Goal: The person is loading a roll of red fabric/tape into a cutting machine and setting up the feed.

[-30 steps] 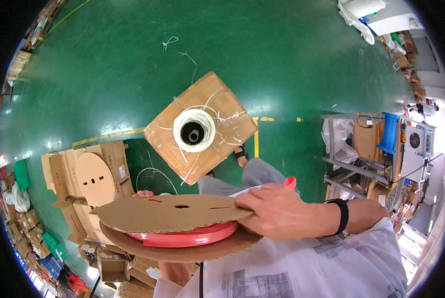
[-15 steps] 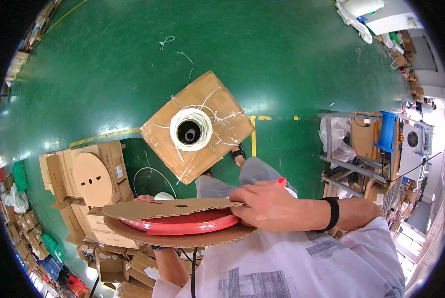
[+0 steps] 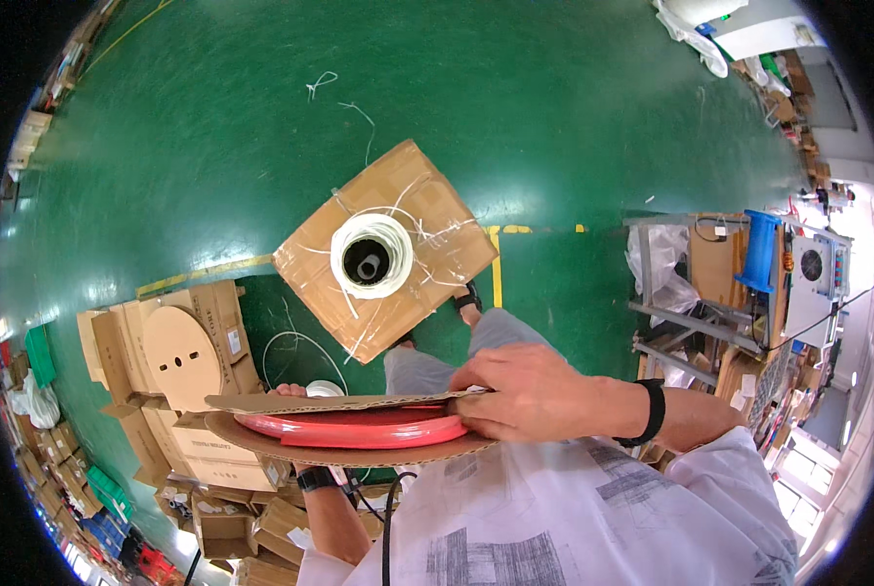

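Observation:
In front of my body I hold a cardboard reel (image 3: pixel 408 454), seen nearly edge-on. Between its two round discs lies a wound flat band of glossy red tubing (image 3: pixel 349 430). My right hand (image 3: pixel 530 391) is closed on the right end of the reel, with some fingers over the upper disc's rim and others reaching into the gap beside the red tubing. Only the fingertips of my left hand (image 3: pixel 291 390) show, curled at the reel's far left edge. The rest of that hand is hidden behind the reel, its forearm coming up from below.
Ahead stands a taped carton (image 3: pixel 437 249) with a white coil (image 3: pixel 406 264) on top. Left are stacked cartons (image 3: pixel 227 449) and a loose cardboard disc (image 3: pixel 185 359). A metal rack (image 3: pixel 691 322) with a blue spool (image 3: pixel 758 254) stands right. White cord (image 3: pixel 367 122) lies on the green floor.
The reel has tilted, so its upper disc shows thinner and more of the gap is visible. My right fingers have shifted along the rim; the red end by my right hand is out of sight.

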### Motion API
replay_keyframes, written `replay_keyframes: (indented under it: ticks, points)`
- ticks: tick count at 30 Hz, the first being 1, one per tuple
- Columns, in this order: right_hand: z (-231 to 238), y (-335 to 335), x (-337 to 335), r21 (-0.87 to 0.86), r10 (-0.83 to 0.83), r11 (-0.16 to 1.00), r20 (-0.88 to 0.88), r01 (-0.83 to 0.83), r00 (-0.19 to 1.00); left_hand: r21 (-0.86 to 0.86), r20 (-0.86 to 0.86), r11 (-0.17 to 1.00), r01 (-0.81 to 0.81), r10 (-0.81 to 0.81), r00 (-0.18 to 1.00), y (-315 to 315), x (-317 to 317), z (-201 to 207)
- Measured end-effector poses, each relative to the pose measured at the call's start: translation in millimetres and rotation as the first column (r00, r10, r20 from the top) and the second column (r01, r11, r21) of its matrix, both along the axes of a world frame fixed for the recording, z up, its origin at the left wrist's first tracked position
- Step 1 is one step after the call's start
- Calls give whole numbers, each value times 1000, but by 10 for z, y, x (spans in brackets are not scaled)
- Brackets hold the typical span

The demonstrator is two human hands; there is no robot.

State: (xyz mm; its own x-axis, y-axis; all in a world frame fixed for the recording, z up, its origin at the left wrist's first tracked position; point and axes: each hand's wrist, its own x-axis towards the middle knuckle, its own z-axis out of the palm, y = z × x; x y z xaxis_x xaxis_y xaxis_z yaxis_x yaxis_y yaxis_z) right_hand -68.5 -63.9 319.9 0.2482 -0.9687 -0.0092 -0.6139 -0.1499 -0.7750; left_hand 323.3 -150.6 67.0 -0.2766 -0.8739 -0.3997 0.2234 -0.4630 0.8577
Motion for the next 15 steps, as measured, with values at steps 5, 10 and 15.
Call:
replay_keyframes:
  ticks: [5, 10, 15]
  points:
    - [-72, 27, 19, -6, -14, 1000, -27, 14, 1000, 326, -240, 917, -228, 314, 919, 60, -250, 276]
    - [-53, 39, 50, -115, -72, 991, -38, 67, 997, 332, -441, 927, -176, 318, 839, 21, -329, 334]
    - [-2, 20, 77, -184, -124, 977, -95, 105, 988, 292, -514, 946, -138, 277, 812, 102, -267, 193]
